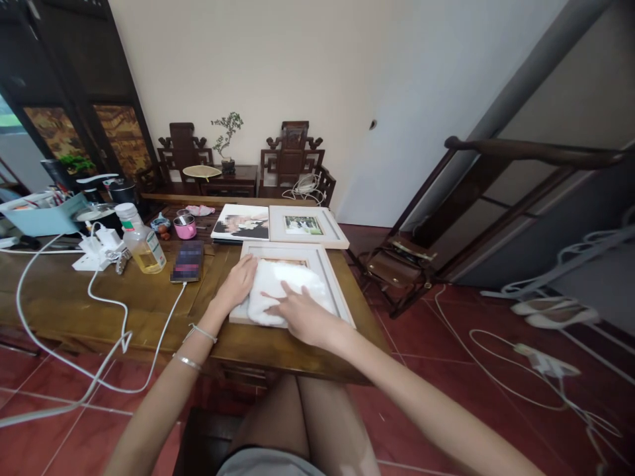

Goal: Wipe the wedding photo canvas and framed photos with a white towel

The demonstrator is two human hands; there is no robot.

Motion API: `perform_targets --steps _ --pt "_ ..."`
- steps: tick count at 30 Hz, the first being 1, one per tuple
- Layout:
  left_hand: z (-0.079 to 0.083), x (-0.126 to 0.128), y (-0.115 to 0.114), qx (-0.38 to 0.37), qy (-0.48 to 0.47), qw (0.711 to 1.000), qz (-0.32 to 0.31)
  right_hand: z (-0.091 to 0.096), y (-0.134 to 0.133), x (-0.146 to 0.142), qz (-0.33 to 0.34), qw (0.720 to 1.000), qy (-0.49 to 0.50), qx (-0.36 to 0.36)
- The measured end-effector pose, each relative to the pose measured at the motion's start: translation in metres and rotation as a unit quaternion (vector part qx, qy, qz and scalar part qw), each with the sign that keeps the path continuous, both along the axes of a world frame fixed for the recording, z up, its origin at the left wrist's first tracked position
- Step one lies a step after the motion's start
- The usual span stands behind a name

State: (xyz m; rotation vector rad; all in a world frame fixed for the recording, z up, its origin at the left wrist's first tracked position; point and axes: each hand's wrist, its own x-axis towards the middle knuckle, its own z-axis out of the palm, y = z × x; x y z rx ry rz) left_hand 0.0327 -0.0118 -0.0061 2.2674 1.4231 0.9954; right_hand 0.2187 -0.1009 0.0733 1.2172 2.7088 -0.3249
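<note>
A white-framed picture (pixel 325 268) lies flat on the wooden table (pixel 149 297) in front of me. A white cloth (pixel 297 281) covers most of its glass. My left hand (pixel 238 281) rests on the frame's left side, its fingers curled over the cloth's edge. My right hand (pixel 297 314) lies flat on the cloth, fingers stretched out and pressed onto it.
Behind the frame lie a second white-framed photo (pixel 305 226) and an unframed print (pixel 242 221). To the left are a phone (pixel 187 262) on a white cable, a bottle of yellow liquid (pixel 143 248), a power strip (pixel 96 254) and a pink cup (pixel 184 227). Cables cross the red tiled floor.
</note>
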Motion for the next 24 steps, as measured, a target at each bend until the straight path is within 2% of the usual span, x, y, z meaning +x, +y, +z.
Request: perform_targets --steps 3,5,7,10,13,16,20,22,24 --pt "-0.006 0.0 0.003 -0.009 0.057 0.998 -0.017 0.007 -0.01 0.026 -0.058 0.998 -0.027 -0.005" --pt "-0.008 0.0 0.003 -0.016 0.079 0.996 -0.026 0.008 -0.006 0.045 -0.107 0.993 -0.054 -0.013" --pt "-0.009 0.001 0.003 -0.024 0.101 0.994 -0.028 0.007 0.006 0.064 -0.145 0.988 -0.052 -0.011" --pt "-0.008 0.002 0.003 -0.032 0.119 0.992 -0.019 0.003 0.039 0.078 -0.188 0.981 0.0 0.047" --pt "-0.008 0.002 0.004 -0.033 0.118 0.992 -0.016 -0.001 0.078 0.065 -0.223 0.965 0.039 0.131" --pt "-0.009 0.0 0.005 -0.029 0.113 0.993 -0.021 -0.008 0.109 0.027 -0.194 0.965 0.052 0.171" --pt "-0.009 -0.004 0.006 -0.024 0.104 0.994 -0.031 -0.024 0.126 -0.019 -0.088 0.984 0.046 0.145" --pt "-0.008 -0.005 0.006 -0.021 0.095 0.994 -0.043 -0.029 0.127 -0.023 -0.07 0.988 0.037 0.13" --pt "-0.008 -0.006 0.007 -0.021 0.084 0.995 -0.049 -0.027 0.128 -0.012 -0.079 0.989 0.025 0.12"
